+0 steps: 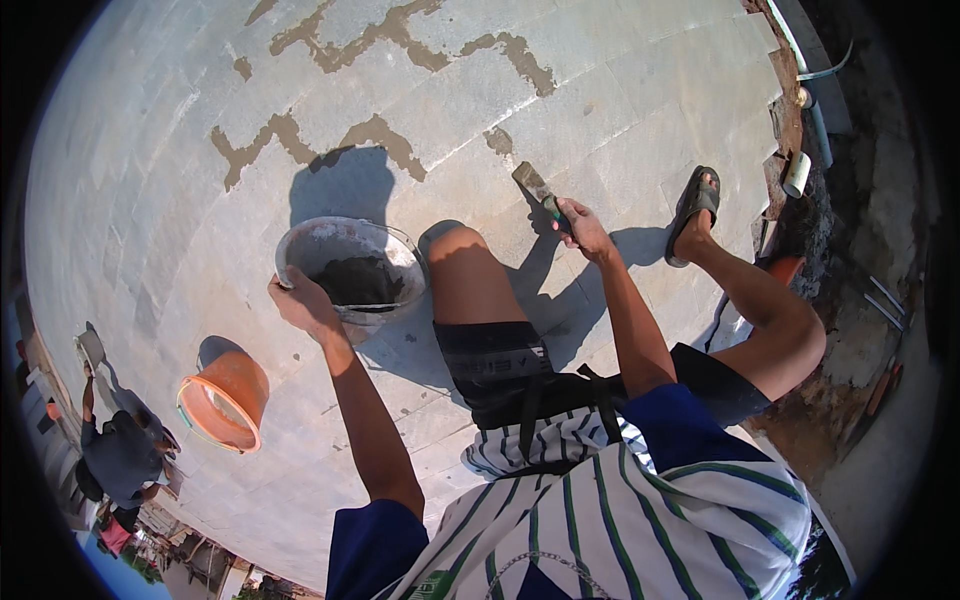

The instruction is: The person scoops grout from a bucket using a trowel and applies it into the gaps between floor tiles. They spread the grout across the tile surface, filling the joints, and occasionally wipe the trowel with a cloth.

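My left hand (pixel 304 302) is closed on the near left rim of a pale, mortar-stained bucket (pixel 405 250), which stands tilted toward me on the paving. Wet grey mortar (pixel 358 281) lies inside it. In my right hand (pixel 584 228) is the handle of a putty knife (pixel 533 183), its flat blade caked with mortar and pointing away to the left. The blade is over the grey paving slabs (pixel 450 180), close to a small patch of damp mortar (pixel 499 141). Whether the blade touches the slab I cannot tell.
Zigzag bands of damp mortar (pixel 375 130) run along slab joints ahead. An orange bucket (pixel 226 402) lies tipped at my left. Beyond it another person (pixel 125 460) is bent low. At right the paving ends in a broken edge beside a white pipe (pixel 797 175).
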`<state>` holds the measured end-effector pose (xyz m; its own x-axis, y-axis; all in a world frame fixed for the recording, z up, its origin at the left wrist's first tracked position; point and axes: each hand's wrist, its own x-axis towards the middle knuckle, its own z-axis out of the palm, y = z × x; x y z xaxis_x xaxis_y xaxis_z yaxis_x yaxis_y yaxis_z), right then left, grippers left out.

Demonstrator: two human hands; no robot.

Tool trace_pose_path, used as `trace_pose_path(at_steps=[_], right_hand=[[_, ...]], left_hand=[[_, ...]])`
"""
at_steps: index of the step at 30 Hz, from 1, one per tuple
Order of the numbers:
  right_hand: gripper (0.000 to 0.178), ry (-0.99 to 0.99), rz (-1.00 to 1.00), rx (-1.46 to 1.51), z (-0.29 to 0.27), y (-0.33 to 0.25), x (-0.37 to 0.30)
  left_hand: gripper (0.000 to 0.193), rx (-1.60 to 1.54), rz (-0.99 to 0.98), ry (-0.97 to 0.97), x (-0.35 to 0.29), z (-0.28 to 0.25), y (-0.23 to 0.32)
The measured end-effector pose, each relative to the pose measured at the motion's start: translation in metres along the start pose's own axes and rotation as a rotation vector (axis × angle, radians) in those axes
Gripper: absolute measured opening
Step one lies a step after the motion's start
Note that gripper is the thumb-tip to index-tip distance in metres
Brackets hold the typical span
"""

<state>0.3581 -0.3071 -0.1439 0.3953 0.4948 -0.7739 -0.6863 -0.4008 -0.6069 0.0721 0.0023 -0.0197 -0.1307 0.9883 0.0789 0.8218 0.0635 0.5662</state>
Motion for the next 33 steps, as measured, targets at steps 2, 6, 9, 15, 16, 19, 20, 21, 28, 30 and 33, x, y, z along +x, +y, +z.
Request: trace_pose_path(at_steps=[2,6,9,15,16,19,20,21,28,30,33], right_hand=[[0.036,0.144,-0.237,-0.255,-0.003,-0.009,0.008],[0.042,0.523,-0.782,-1.033,0.033,-0.04,0.029],[0.048,0.362,-0.546,-1.401,0.068,-0.062,0.029],[0.052,0.331,-0.383,-1.48,0.046,-0.007,0.014],[0.053,0.315,-0.345,-1.487,0.044,0.0,0.004],[0.051,0.311,-0.322,-1.471,0.054,-0.01,-0.016],[0.05,0.303,-0.31,-1.458,0.06,-0.018,-0.019],[0.048,0.357,-0.378,-1.415,0.059,-0.024,-0.015],[0.043,0.386,-0.467,-1.394,0.059,-0.046,0.022],[0.038,0.106,-0.487,-1.383,0.083,-0.063,0.002],[0.035,-0.27,-0.548,-1.223,0.158,-0.095,-0.055]], left_hand=[[0.033,-0.035,-0.004,-0.015,0.0,0.004,0.002],[0.034,-0.02,-0.009,-0.027,-0.004,0.006,0.005],[0.035,0.028,-0.002,0.0,0.0,0.004,-0.002],[0.038,0.004,-0.079,-0.036,-0.004,0.008,0.016],[0.039,0.0,-0.103,-0.04,-0.005,0.007,0.016],[0.039,-0.057,-0.102,-0.04,-0.002,0.003,0.005],[0.038,-0.035,-0.107,-0.016,-0.002,0.003,0.002],[0.038,-0.016,-0.105,-0.006,-0.003,0.004,0.005],[0.035,-0.045,0.009,-0.042,-0.002,-0.002,0.001],[0.034,-0.127,-0.01,-0.073,0.0,-0.016,-0.011],[0.033,-0.189,0.029,-0.103,0.002,-0.036,-0.03]])
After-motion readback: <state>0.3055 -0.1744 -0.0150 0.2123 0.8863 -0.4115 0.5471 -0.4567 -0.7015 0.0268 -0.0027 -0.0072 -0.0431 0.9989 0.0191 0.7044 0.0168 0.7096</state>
